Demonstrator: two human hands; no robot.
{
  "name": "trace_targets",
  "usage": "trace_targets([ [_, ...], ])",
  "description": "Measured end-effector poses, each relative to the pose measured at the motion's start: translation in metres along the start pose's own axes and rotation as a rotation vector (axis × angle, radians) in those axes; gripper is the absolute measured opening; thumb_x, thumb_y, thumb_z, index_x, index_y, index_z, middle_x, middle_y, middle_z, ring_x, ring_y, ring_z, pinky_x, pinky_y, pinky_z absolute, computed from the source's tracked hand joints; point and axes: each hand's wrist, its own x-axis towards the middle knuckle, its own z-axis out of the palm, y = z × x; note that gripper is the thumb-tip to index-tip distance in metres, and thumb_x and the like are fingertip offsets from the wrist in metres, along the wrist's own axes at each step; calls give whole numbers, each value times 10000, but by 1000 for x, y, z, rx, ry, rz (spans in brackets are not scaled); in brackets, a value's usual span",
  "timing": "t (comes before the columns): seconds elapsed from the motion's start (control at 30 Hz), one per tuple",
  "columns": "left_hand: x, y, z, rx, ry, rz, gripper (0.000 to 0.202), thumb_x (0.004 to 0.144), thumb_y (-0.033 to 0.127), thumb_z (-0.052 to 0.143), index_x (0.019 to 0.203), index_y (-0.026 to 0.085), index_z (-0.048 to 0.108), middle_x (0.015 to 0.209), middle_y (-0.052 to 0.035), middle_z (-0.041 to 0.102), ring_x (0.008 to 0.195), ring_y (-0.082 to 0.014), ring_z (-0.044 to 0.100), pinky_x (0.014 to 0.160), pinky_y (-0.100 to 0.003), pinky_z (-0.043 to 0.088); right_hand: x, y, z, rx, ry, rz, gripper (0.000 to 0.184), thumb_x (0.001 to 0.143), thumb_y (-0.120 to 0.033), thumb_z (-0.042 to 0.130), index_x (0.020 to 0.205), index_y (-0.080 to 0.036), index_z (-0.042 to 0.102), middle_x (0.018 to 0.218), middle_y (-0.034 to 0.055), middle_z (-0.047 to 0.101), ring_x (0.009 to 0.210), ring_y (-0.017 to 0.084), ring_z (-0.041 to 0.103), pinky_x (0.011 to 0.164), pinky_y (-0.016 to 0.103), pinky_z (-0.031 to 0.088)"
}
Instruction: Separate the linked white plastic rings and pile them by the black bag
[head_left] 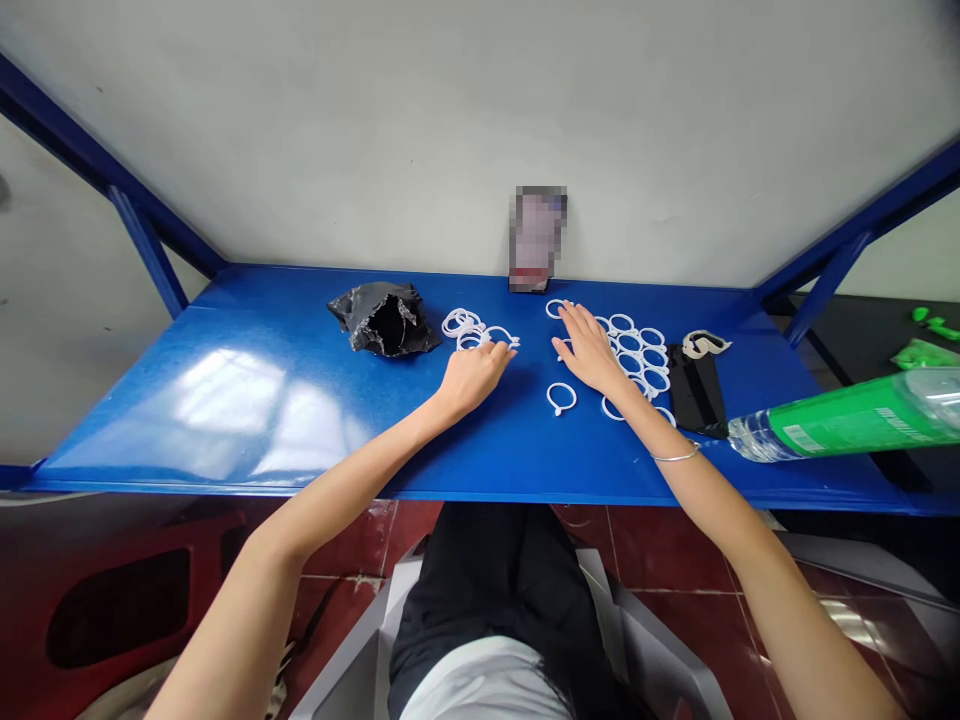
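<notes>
2 bare forearms [375,470] reached past a lap in black trousers [499,560] and over the front edge of a blue table [465,470]; a thin silver bracelet [679,457] circled the right one; a bottle with a green label [870,415] showed at far right, whether standing or lying I could not tell; 1 loose white ring [557,409] with a small knob lay between the arms. Farther in, the left hand [475,378] had its fingers curled, tips at the knob of 1 pale ring [499,329]; whether they pinched it I could not tell; the right hand [591,350] was palm down, fingers extended and thumb apart, over the left side of close rows of rings [655,368]; a flat black pouch [697,395] lay just beside these, a curled off-white strip [697,346] at its far end. Beyond the left hand lay an overlapping heap of rings [465,318]; left of it sat a black plastic bag [356,305], its ragged mouth open; 1 more ring [548,310] lay by the right fingertips; farthest back, a pixelated upright object [537,235] stood before a grey wall [375,150].
</notes>
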Motion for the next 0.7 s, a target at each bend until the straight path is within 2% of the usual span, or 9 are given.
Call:
trace_targets([
  [0.1, 4, -6, -8, 103, -21, -113, 398, 1019, 361, 283, 1059, 137, 609, 1006, -156, 676, 867, -261, 681, 643, -281, 423, 1, 3, 1, -45, -65, 13, 585, 976, -412, 305, 1498, -147, 302, 1565, 135, 323, 1473, 326, 215, 1160, 575, 242],
  [0.2, 7, -11, -12, 147, -40, -176, 408, 1022, 348, 261, 1111, 124, 590, 1050, -167, 664, 918, -284, 684, 663, -296, 451, 0, 3, 0, -51, -61, -6, 540, 982, -405, 294, 1450, -149, 383, 1497, 148, 429, 1431, 333, 296, 1134, 572, 282],
  [0.4, 7, -14, -10, 179, -3, -192, 401, 1020, 350, 243, 1128, 138, 565, 1108, -153, 630, 900, -256, 683, 665, -286, 470, -2, -3, -5, -41, 7, -49, 386, 963, -319, 357, 1261, -161, 543, 1296, 158, 582, 1245, 321, 482, 1015, 503, 408],
  [0.7, 7, -18, -4, 138, 63, -181, 348, 994, 338, 313, 1096, 134, 577, 1135, -169, 580, 816, -235, 671, 610, -281, 460, -4, -5, -1, -40, 66, -119, 252, 933, -280, 418, 1039, -186, 626, 954, 126, 653, 940, 304, 562, 831, 461, 440],
])
